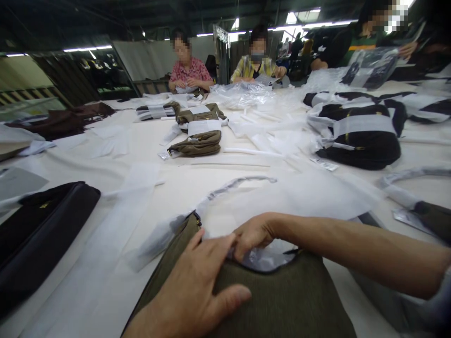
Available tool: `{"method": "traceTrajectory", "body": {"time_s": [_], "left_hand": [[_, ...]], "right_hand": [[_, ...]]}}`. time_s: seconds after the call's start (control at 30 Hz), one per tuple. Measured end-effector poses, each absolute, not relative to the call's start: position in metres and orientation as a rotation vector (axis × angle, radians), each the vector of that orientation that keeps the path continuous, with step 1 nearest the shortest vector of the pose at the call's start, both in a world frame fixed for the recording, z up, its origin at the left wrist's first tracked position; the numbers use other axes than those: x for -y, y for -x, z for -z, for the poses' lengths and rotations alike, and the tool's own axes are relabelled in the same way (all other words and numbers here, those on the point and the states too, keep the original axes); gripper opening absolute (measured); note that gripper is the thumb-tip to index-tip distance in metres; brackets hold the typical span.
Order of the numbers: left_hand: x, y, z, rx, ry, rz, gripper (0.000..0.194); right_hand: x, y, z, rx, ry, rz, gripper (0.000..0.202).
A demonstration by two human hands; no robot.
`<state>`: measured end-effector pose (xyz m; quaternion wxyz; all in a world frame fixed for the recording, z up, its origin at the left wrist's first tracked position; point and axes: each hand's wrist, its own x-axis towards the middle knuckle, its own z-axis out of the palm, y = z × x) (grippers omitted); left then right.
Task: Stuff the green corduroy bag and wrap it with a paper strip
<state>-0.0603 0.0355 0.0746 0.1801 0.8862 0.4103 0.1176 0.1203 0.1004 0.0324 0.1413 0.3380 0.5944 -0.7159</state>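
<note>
Loosely, left hand splays on bag, right hand at its opening (grip unclear).

A dark bag lies left on the desk, a white-banded black bag right; opposite is a pink-shirted person.

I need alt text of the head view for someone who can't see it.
The left hand lies on an olive bag while the right hand reaches into its opening, where plastic shows. Banded bags, olive and black, lie beyond on the white table, with co-workers opposite.
</note>
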Motion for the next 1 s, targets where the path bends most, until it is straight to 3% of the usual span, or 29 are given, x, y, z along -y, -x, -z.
{"method": "traceTrajectory", "body": {"time_s": [0.07, 0.17, 0.33, 0.53, 0.77, 1.0], "left_hand": [[-0.024, 0.061, -0.072, -1.054, -2.487, -0.181, 0.055], [-0.030, 0.068, -0.066, -1.046, -2.450, -0.064, 0.031], [-0.051, 0.059, -0.073, -1.014, -2.444, 0.102, 0.034], [-0.056, 0.024, -0.072, -0.896, -2.394, 0.161, 0.051], [-0.058, 0.033, -0.073, -0.798, -2.335, 0.000, 0.042], [-0.063, 0.042, -0.057, -0.830, -2.162, 0.127, 0.038]], "right_hand": [[-0.102, -0.129, -0.032, -1.467, -0.961, 2.278, 0.023], [-0.107, -0.141, -0.024, -1.274, -0.950, 2.344, 0.032], [-0.113, -0.165, -0.021, -1.626, -1.320, 1.947, 0.020], [-0.103, -0.159, -0.017, -1.832, -1.055, 1.639, 0.017], [-0.106, -0.140, -0.038, -2.268, -1.150, 1.437, 0.009], [-0.125, -0.121, -0.038, -2.499, -1.147, 0.725, 0.017]]}}
